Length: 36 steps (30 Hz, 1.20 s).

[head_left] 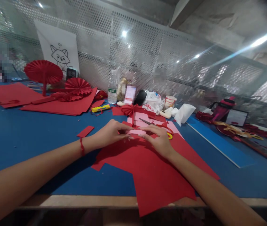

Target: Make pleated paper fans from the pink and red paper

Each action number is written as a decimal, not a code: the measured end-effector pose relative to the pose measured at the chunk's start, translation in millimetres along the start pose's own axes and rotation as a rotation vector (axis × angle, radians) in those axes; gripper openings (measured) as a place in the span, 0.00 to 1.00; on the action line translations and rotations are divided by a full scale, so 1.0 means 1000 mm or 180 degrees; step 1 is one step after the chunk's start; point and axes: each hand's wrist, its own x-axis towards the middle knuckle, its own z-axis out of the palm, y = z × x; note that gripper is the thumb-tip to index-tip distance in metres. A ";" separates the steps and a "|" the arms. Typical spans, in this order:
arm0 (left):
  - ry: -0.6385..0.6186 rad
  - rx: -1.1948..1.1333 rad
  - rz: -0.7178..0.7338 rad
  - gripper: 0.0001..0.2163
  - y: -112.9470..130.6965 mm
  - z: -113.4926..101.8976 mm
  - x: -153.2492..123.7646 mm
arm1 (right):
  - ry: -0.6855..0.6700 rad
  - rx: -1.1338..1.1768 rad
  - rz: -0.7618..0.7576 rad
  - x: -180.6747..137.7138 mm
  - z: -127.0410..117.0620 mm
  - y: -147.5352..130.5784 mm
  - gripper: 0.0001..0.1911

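While a red paper sheet (164,188) is hanging over the table's wooden front edge (77,201) at lower centre, the right forearm is crossing it, and that looks risky: an elbow pulling back could drag the sheet off, along with whatever is resting on it.

Now to the middle of the frame! The left hand (112,135) is pinching one end of a pink paper strip (135,132), the right hand (158,139) is gripping the other, fingertips nearly meeting. Uneven pressure from the two sides could easily be skewing or wrinkling that paper. Left of centre, a small red rectangle (86,131) is lying just beyond the braceleted wrist, where a sleeveless sweep could be knocking it away.

Just past the right knuckles, scissors (166,126) are lying with their blade pointing up-left; a careless reach forward could be meeting that metal. Farther back, a yellow tube (100,108) is resting on its side, liable to roll if bumped, and at upper left a pleated red paper fan (43,71) is standing before a fox drawing (61,56).
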 end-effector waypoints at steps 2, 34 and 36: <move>-0.0021 -0.0357 -0.0242 0.14 0.003 0.000 0.001 | 0.0043 0.0166 0.0112 0.001 0.000 -0.001 0.10; -0.0285 -0.2383 -0.1255 0.10 0.003 0.004 0.002 | -0.0243 -0.0575 -0.0617 -0.005 -0.003 -0.007 0.11; -0.0221 -0.2473 -0.1307 0.09 0.004 0.004 0.002 | -0.0187 -0.0320 -0.0295 -0.003 -0.002 -0.009 0.13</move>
